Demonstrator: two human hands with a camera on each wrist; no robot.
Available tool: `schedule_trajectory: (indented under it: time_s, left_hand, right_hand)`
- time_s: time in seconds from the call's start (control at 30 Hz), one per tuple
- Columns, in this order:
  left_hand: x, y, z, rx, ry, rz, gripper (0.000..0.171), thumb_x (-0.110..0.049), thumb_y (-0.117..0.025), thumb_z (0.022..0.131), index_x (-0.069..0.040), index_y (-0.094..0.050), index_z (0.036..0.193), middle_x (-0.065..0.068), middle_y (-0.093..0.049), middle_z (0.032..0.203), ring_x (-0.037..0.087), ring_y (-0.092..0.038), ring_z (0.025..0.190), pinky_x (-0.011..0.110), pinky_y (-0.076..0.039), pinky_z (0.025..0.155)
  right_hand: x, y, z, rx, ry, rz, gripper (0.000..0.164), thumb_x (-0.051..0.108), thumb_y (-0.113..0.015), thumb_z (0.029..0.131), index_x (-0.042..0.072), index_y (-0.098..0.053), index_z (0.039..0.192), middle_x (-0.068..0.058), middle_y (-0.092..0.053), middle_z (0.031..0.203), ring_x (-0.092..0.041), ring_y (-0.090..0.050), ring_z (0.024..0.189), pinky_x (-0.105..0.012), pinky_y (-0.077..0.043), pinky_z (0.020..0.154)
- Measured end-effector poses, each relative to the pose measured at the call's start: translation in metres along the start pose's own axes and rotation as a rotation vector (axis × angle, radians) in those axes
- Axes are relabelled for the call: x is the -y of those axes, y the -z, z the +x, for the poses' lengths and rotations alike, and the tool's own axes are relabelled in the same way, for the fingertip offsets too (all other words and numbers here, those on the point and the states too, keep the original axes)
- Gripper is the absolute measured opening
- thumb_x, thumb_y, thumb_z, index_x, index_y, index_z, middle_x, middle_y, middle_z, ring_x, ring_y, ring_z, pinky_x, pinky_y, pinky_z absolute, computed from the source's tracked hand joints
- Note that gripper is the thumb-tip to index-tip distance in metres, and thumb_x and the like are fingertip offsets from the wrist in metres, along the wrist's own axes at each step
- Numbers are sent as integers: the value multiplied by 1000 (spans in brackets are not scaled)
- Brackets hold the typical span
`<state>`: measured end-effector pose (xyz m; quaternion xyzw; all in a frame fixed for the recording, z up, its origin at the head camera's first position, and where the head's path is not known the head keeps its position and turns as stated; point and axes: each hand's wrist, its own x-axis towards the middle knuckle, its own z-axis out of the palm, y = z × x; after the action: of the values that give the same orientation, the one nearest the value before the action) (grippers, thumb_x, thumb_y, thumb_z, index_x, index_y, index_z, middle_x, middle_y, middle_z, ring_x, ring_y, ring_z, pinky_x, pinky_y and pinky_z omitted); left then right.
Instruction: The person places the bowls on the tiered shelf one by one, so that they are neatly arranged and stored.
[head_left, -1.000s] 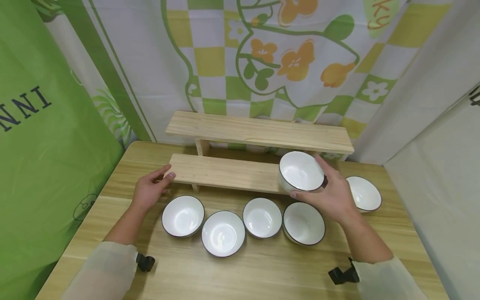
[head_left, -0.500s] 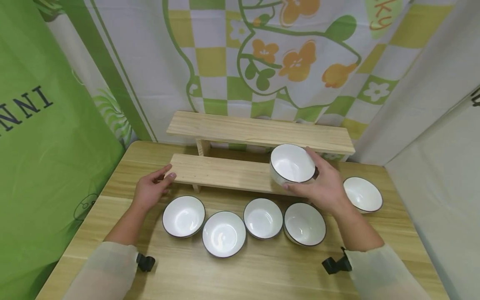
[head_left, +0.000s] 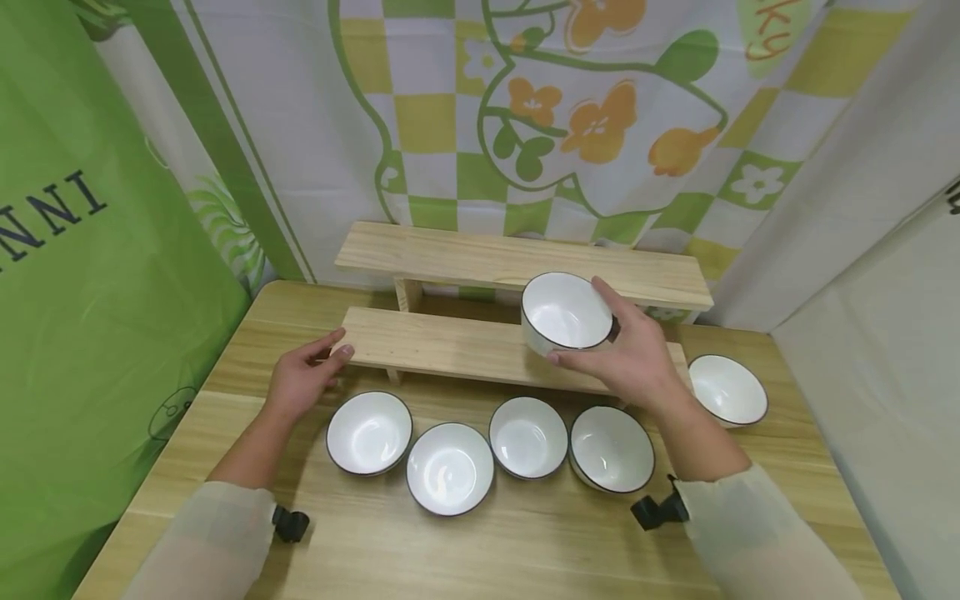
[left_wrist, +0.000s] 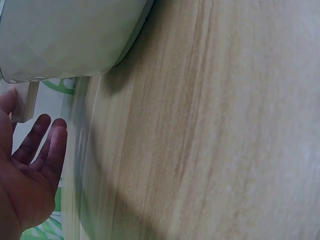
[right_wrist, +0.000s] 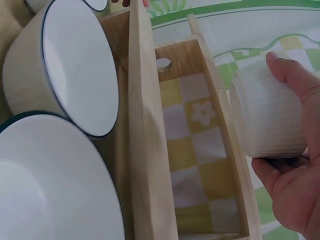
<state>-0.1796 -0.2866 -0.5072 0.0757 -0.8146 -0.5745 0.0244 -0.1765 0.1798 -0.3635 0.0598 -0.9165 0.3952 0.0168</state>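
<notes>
My right hand (head_left: 637, 354) grips a white bowl (head_left: 567, 310) with a dark rim by its right side, thumb at the front and fingers at the back. The bowl is over the lower board of a two-tier wooden shelf (head_left: 435, 342), tilted toward me. In the right wrist view the bowl's ribbed outer wall (right_wrist: 267, 110) shows beside the upper board. My left hand (head_left: 303, 375) touches the left end of the lower board, its fingers relaxed. A row of white bowls stands in front of the shelf, among them a bowl (head_left: 369, 433) nearest my left hand.
Another bowl (head_left: 727, 390) stands right of the shelf on the wooden table (head_left: 465, 558). The row also holds a bowl (head_left: 450, 468), a smaller-looking bowl (head_left: 528, 437) and a deeper one (head_left: 612, 450). A patterned curtain (head_left: 420, 125) hangs behind the upper board (head_left: 480, 254).
My right hand has carried the bowl leftward and slightly up in the head view, along the lower board. My left hand stays at the shelf's end; the other bowls have not moved.
</notes>
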Motion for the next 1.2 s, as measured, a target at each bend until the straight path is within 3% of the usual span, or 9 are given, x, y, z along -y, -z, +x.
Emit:
schedule_trajectory:
  time_s: [0.27, 0.5, 0.73, 1.07, 1.2]
  left_hand:
    - [-3, -1, 0, 13, 2, -13, 60, -49, -77, 93, -20, -64, 144, 20, -60, 141, 1, -67, 92, 29, -64, 74]
    - [3, -3, 4, 13, 6, 9, 65, -54, -77, 91, -19, -64, 145, 19, -59, 143, 4, -66, 96, 28, -64, 74]
    - [1, 0, 1, 9, 1, 26, 64, -53, -75, 93, -18, -64, 145, 19, -60, 142, 3, -67, 94, 28, -64, 74]
    - [-2, 2, 0, 15, 10, 20, 60, -47, -75, 95, -18, -62, 146, 22, -58, 142, 0, -67, 91, 29, -64, 75]
    - [-2, 2, 2, 26, 18, 12, 57, -41, -75, 97, -16, -60, 147, 25, -57, 144, 3, -68, 92, 31, -64, 76]
  right_hand:
    - [12, -5, 15, 8, 25, 31, 131, 66, -95, 58, 24, -31, 165, -17, -51, 152, -31, -53, 132, -51, -47, 109]
    - [20, -11, 29, 15, 54, 34, 131, 66, -95, 58, 23, -32, 164, -13, -46, 158, -31, -47, 140, -52, -42, 114]
    - [33, -16, 46, 23, 89, 39, 132, 68, -95, 57, 21, -33, 164, -13, -52, 152, -29, -51, 135, -51, -46, 110]
    - [52, -31, 66, 29, 174, 63, 114, 57, -99, 59, 25, -48, 155, -7, -59, 143, -25, -57, 127, -46, -50, 105]
    - [57, -38, 71, 39, 163, 67, 122, 55, -100, 59, 16, -42, 159, -12, -53, 152, -28, -53, 134, -46, -47, 110]
